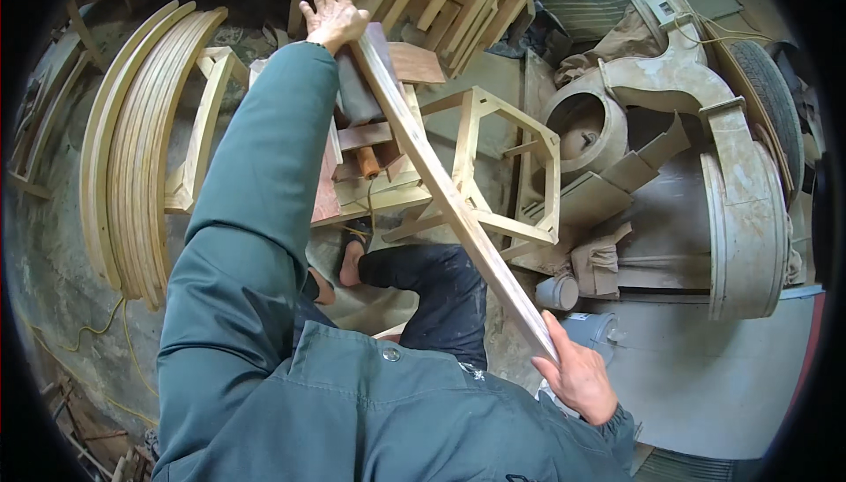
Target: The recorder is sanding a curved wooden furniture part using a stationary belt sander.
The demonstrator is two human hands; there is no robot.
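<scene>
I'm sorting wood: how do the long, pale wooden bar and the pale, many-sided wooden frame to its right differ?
The long, pale wooden bar is slender; the pale, many-sided wooden frame has several joined pieces. The left hand and right hand touch the bar, not the frame. Both are pale wood.

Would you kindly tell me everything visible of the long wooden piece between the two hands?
The long wooden piece is a slim, pale length of what looks like bare timber, streaked with grain. It slants from upper left to lower right, above the angular wooden frame. The left hand lies over its far end, whose tip pokes out beyond; the right hand holds its near end. Whether anything beneath touches it is unclear.
</scene>
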